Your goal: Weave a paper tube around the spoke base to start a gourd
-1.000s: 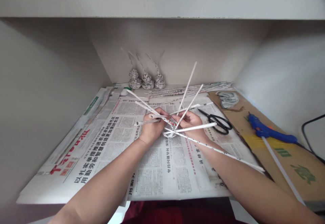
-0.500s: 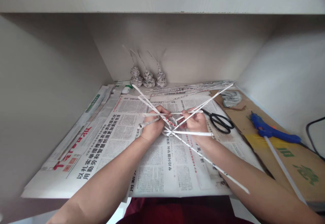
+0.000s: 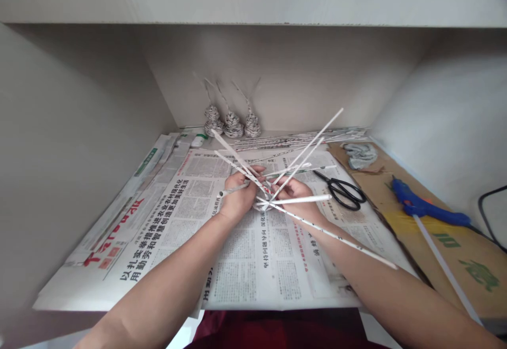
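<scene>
Between my hands is a small weaving of rolled newspaper strips (image 3: 263, 204), its loose strips fanning out to both sides. My left hand (image 3: 240, 193) is closed round the left side of the weaving. Pressed close to its right side, my right hand (image 3: 295, 193) has its fingers bent at the strips; its fingertips are partly hidden by them. One long rolled strip (image 3: 336, 237) stretches over my right forearm toward the lower right. Black-handled scissors (image 3: 344, 192) lie on the newspaper just right of my right hand.
Newspaper sheets (image 3: 166, 233) cover the table. Three woven gourd shapes (image 3: 233, 122) stand at the back wall, beside a pile of paper rolls (image 3: 293, 140). At right, a blue glue gun (image 3: 423, 201) and a grey crumpled cloth (image 3: 359, 156) rest on cardboard (image 3: 447, 280).
My right hand has moved left, closer to the weaving. The strips on the right have swung up and left. My left hand stays nearly in place.
</scene>
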Demonstrator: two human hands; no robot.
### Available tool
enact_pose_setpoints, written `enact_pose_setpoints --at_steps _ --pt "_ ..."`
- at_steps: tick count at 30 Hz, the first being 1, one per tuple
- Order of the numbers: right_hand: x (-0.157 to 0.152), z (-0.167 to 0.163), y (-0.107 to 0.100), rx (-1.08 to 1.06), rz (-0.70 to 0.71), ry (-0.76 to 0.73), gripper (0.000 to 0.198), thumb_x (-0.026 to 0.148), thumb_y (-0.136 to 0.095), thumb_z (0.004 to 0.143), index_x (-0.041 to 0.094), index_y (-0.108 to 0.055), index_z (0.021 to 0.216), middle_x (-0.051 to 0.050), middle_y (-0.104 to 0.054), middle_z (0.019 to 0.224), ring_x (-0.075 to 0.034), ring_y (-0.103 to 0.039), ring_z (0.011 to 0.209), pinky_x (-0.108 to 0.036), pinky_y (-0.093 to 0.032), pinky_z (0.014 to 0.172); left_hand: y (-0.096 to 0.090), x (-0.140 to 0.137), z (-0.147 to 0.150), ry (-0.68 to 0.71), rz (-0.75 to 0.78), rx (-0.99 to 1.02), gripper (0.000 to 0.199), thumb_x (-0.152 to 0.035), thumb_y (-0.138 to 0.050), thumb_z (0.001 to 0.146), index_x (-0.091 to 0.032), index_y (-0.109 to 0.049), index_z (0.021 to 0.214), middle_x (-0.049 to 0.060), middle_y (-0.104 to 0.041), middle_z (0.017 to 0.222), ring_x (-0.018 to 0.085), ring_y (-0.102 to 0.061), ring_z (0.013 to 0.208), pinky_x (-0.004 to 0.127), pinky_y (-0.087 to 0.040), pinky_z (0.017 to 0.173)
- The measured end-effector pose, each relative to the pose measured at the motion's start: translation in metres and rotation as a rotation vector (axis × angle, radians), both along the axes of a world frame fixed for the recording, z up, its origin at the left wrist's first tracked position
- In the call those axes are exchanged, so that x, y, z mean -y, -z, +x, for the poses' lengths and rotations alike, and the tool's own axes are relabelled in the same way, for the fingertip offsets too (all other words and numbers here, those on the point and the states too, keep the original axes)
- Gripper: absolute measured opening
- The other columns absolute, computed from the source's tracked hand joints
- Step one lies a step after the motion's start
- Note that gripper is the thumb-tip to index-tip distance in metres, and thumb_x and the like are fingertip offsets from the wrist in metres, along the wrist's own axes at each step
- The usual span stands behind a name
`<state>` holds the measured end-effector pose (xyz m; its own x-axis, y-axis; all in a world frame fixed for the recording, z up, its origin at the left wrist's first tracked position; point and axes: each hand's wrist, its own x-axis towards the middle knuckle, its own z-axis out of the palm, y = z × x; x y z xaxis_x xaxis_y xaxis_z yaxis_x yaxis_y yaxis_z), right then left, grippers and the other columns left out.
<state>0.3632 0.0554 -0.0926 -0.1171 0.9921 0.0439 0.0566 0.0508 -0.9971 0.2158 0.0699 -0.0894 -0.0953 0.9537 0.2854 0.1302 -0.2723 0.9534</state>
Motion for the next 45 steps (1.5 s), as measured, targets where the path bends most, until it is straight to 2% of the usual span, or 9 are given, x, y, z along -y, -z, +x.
enact_pose_setpoints --at_steps 5,10,16,22,27,32,37,42,45 --pt "-0.002 0.001 -0.001 -0.033 -0.045 0.027 0.034 0.039 -0.066 0.068 0.015 -0.066 0.092 -0.004 -0.065 0.068 -0.012 -0.055 0.046 -0.023 -0.045 0.040 -0.004 0.003 0.000 0.077 0.003 -0.017 0.017 -0.025 -0.059 0.074 -0.017 -0.069 0.084 0.005 -0.069 0.082 0.017 -0.062 0.075 0.028 -0.048 0.072" --pt "-0.004 -0.001 0.000 -0.178 -0.106 0.037 0.035 0.041 -0.070 0.063 0.014 -0.067 0.084 -0.002 -0.064 0.063 -0.013 -0.057 0.046 -0.026 -0.048 0.043 -0.006 0.004 0.000 0.132 -0.026 -0.002 0.017 -0.024 -0.057 0.074 -0.017 -0.069 0.083 0.005 -0.069 0.082 0.017 -0.062 0.074 0.028 -0.048 0.072" --pt "0.000 -0.001 0.001 -0.138 -0.058 0.035 0.036 0.046 -0.066 0.068 0.015 -0.067 0.085 -0.002 -0.065 0.066 -0.016 -0.061 0.055 -0.028 -0.053 0.051 -0.006 0.004 0.002 0.140 -0.077 0.054 0.015 -0.023 -0.060 0.071 -0.017 -0.069 0.081 0.004 -0.069 0.074 0.016 -0.062 0.067 0.026 -0.048 0.064" --pt "0.002 0.000 -0.003 -0.300 -0.155 0.082 0.039 0.053 -0.061 0.071 0.015 -0.065 0.077 -0.004 -0.066 0.071 -0.017 -0.063 0.058 -0.031 -0.056 0.054 -0.006 0.005 0.002 0.107 -0.076 0.058 0.014 -0.024 -0.060 0.073 -0.017 -0.068 0.082 0.004 -0.069 0.076 0.016 -0.062 0.066 0.026 -0.048 0.063" --pt "0.003 -0.003 -0.007 -0.348 -0.168 0.156 0.029 0.043 -0.070 0.065 0.017 -0.066 0.077 -0.002 -0.066 0.066 -0.017 -0.063 0.055 -0.031 -0.056 0.051 -0.007 0.003 0.001 0.128 -0.081 0.093 0.018 -0.029 -0.063 0.072 -0.015 -0.069 0.082 0.005 -0.069 0.075 0.016 -0.062 0.068 0.026 -0.048 0.065" --pt "0.005 -0.006 -0.007 -0.341 -0.145 0.162 0.022 0.038 -0.071 0.065 0.020 -0.067 0.076 -0.001 -0.067 0.065 -0.018 -0.063 0.054 -0.031 -0.055 0.052 -0.009 0.001 0.001 0.150 -0.176 0.198 0.024 -0.033 -0.070 0.064 -0.015 -0.068 0.080 0.003 -0.067 0.066 0.016 -0.061 0.061 0.026 -0.047 0.059" --pt "0.004 -0.003 -0.007 -0.234 -0.086 0.126 0.024 0.042 -0.070 0.066 0.020 -0.067 0.076 -0.001 -0.066 0.061 -0.018 -0.062 0.052 -0.030 -0.054 0.048 -0.012 0.002 0.001 0.210 -0.245 0.251 0.028 -0.034 -0.072 0.061 -0.014 -0.069 0.080 0.005 -0.069 0.069 0.017 -0.061 0.060 0.028 -0.048 0.059" --pt "0.000 0.011 -0.025 -0.115 -0.097 0.110 0.036 0.050 -0.067 0.067 0.016 -0.069 0.078 -0.006 -0.067 0.066 -0.018 -0.063 0.057 -0.028 -0.054 0.052 -0.010 -0.001 -0.002 0.159 -0.195 0.196 0.029 -0.036 -0.071 0.062 -0.014 -0.070 0.081 0.005 -0.068 0.069 0.016 -0.060 0.060 0.026 -0.046 0.058" --pt "-0.005 0.023 -0.035 -0.061 -0.100 0.013 0.042 0.052 -0.060 0.074 0.013 -0.071 0.085 -0.009 -0.069 0.074 -0.017 -0.064 0.064 -0.025 -0.052 0.055 -0.008 -0.003 -0.004 0.155 -0.183 0.164 0.029 -0.035 -0.071 0.062 -0.014 -0.069 0.081 0.004 -0.067 0.068 0.015 -0.058 0.059 0.025 -0.045 0.057"
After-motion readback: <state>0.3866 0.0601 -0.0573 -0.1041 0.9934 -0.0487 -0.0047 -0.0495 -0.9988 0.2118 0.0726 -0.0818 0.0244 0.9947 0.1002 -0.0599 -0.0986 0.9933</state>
